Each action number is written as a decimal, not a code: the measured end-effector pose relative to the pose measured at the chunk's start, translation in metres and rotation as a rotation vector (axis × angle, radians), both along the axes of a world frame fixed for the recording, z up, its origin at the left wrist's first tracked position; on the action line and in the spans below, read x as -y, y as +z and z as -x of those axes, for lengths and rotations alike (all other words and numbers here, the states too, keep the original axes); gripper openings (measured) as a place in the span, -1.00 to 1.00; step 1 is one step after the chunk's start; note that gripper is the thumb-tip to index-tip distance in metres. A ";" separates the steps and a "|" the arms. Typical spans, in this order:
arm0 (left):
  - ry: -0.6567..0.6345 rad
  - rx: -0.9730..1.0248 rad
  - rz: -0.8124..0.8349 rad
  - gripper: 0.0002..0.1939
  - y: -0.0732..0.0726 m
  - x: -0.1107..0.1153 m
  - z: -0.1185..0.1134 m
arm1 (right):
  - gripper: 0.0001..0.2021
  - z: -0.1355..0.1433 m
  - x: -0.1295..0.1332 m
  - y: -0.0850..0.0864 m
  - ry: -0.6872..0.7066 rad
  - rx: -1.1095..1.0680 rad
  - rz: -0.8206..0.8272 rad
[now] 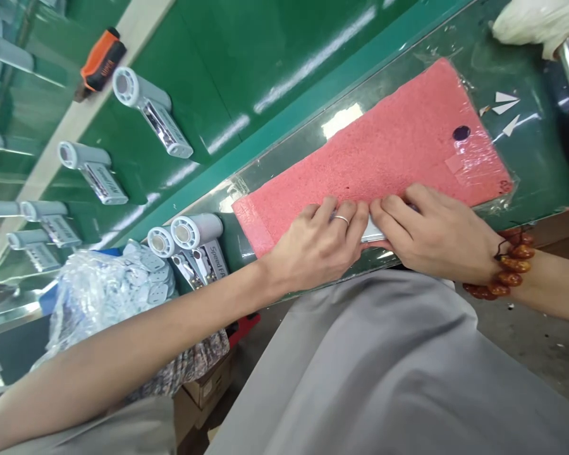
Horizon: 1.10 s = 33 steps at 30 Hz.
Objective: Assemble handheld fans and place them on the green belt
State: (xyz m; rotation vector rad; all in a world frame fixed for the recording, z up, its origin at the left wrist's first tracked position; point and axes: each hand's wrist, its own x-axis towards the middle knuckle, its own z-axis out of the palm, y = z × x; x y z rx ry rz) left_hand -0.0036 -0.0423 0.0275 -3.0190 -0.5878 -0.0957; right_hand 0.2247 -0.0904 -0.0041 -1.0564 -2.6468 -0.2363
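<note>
My left hand (318,243) and my right hand (434,230) meet fingertip to fingertip on the near edge of a pink foam mat (389,151). Both press on a small silvery-grey part (373,230) that lies between them; most of it is hidden under the fingers. A ring sits on a finger of my left hand. A bracelet of brown beads (505,265) circles my right wrist. The mat lies under clear plastic on the green bench (540,170).
Several grey handheld devices lie on the green belt at the left, two of them (189,243) close to the mat. An orange-and-black tool (100,63) lies at the far left. A clear bag of small grey parts (118,294) stands below. White plastic (535,19) bunches at the top right.
</note>
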 end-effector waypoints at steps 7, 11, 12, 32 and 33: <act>0.039 -0.039 0.001 -0.42 0.004 0.001 -0.002 | -0.54 -0.009 -0.003 0.003 0.052 0.023 0.044; 0.028 -0.017 -0.023 -0.46 0.004 -0.001 -0.004 | -0.62 -0.008 -0.002 0.000 0.040 0.015 0.006; 0.028 -0.018 -0.026 -0.46 0.004 -0.001 -0.004 | -0.63 -0.008 -0.001 -0.001 0.040 0.010 0.011; 0.094 -0.139 0.084 -0.51 0.013 0.003 -0.013 | -0.52 -0.019 -0.008 0.012 0.098 0.070 0.071; 0.092 -0.132 0.071 -0.52 0.011 0.004 -0.014 | -0.53 -0.021 -0.013 0.014 0.140 0.067 0.045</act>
